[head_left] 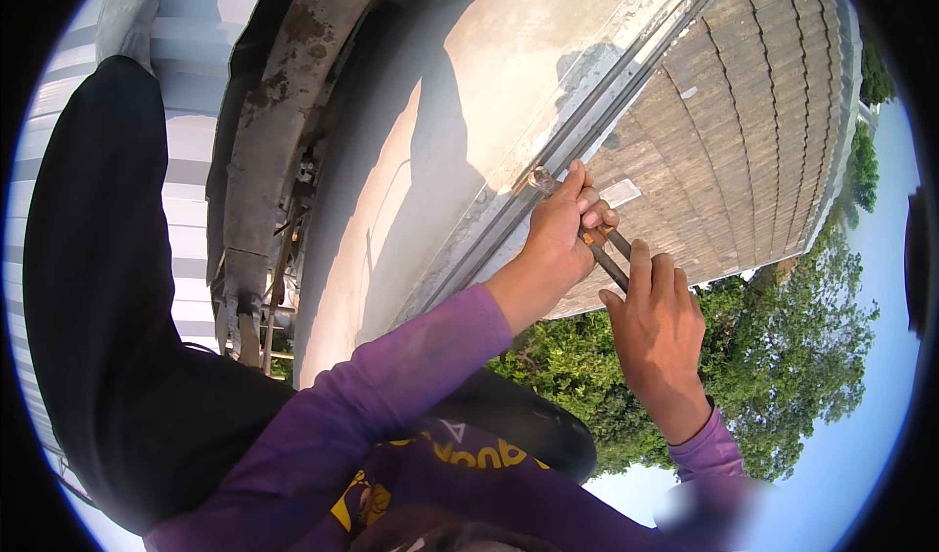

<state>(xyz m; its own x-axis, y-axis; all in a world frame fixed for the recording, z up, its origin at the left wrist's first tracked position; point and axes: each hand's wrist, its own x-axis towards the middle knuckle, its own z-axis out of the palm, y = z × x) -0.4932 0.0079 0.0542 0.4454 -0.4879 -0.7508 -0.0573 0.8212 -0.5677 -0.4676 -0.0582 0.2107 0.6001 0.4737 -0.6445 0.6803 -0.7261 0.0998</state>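
Note:
My left hand [562,234] is closed around a tool with dark handles and orange parts [616,264], held over long metal rails [469,264] along a pale cement surface [381,229]. A small shiny piece [539,179] sits beyond my left thumb; I cannot make out what it is. My right hand [657,327] is beside the tool's lower handle ends, fingers loosely extended and thumb apart, possibly touching them.
My dark-trousered leg [108,259] lies over white ribbed metal sheeting [191,141]. A stained beam [269,112] with a dark gap runs along the cement. Beyond the rails are a weathered tiled roof [743,141] and trees [782,366] below the roof edge.

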